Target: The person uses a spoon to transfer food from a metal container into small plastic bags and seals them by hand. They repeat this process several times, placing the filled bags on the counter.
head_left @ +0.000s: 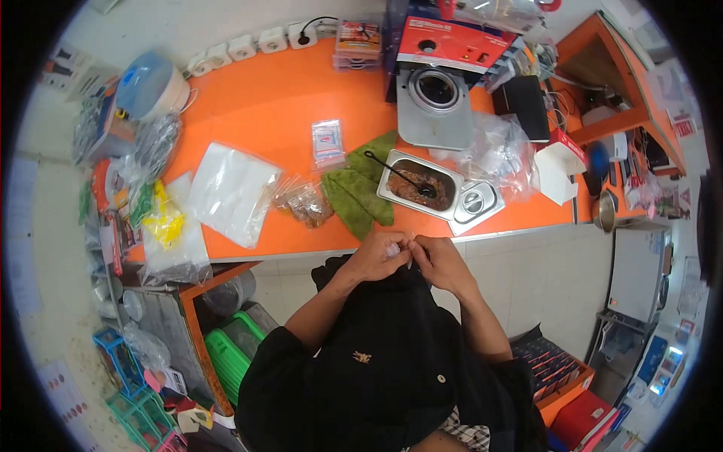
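My left hand point(369, 258) and my right hand point(446, 265) meet in front of my body, just off the table's front edge. Both are closed, fingertips pinched together at a small piece of clear plastic point(393, 249); whether it is a bag cannot be made out. Just beyond them lies a green cloth point(354, 197). Right of the cloth stands a steel food pan point(385, 185) of reddish-brown filling, with a black ladle point(392, 168) resting in it. The pan's steel lid point(477, 203) lies beside it. Several small filled plastic packets point(305, 202) sit left of the cloth.
On the orange table point(248, 105) lie a stack of clear plastic bags point(233, 192) and a small pack of bags point(327, 143). A red-fronted sealing machine point(444, 53) stands behind the pan. At right are crumpled plastic point(501, 154) and an open white box point(556, 177).
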`<state>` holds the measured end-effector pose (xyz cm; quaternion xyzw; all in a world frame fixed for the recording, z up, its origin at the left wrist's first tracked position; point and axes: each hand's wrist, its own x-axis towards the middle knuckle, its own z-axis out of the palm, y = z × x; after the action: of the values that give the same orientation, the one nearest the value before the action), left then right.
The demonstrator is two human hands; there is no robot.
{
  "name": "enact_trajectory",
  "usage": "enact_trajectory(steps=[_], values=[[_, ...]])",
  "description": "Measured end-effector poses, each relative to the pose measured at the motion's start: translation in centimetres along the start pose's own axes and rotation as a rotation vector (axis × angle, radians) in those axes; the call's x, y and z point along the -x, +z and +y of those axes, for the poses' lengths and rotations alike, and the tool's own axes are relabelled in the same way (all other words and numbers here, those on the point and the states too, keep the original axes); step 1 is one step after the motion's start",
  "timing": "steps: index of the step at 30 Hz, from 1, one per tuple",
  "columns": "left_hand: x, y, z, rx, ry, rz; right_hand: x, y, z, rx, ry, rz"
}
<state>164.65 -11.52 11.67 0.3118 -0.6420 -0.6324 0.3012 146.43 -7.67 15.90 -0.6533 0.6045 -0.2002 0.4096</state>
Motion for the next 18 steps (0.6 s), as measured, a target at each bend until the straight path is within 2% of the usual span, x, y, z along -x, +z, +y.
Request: enact_trajectory(steps=[2,4,5,7,8,10,11,13,16,17,18], values=[[-0.3,0.4,-0.2,0.012,0.017,-0.015,0.3,-0.2,0.5,-0.092,0.018,0.017],[-0.8,0.4,1.3,0.128,-0.420,-0.091,0.7,-0.1,1.3,-0.163,0.085,0.020],[-0.9,1.1,0.3,0.125,-0.422,-0.112,1.1,0.0,1.3,-0.167,0.097,0.036],[-1.2,3.0,-1.9,-0.216,0.041,0.150,1.4,0.4,0.4,0.286,0.178,0.176],[-1.2,3.1,-2.3,-0.215,0.043,0.139,1.4,0.4,0.2,0.284,0.186,0.183],[-2.0,3.0,-1.0,-0.464,0.051,0.256,0.9,0.0,-0.1,0.483,0.311,0.331],[-2.3,3.0,-0.5,-0.462,0.057,0.252,0.7,-0.3,-0.6,0.486,0.313,0.337],[-2.8,2.9,0.0,-0.422,0.209,0.339,-0.2,-0.7,-1.8,0.458,0.218,0.413],[-3.0,2.1,-0.5,-0.420,0.300,0.450,-1.7,-0.6,-2.3,0.484,0.219,0.317],[-2.6,1.5,-0.7,-0.420,0.298,0.454,-2.2,-0.7,-2.3,0.486,0.217,0.313],[-2.1,0.8,-0.6,-0.440,0.161,0.480,-2.6,-0.9,-2.2,0.507,0.195,0.319]])
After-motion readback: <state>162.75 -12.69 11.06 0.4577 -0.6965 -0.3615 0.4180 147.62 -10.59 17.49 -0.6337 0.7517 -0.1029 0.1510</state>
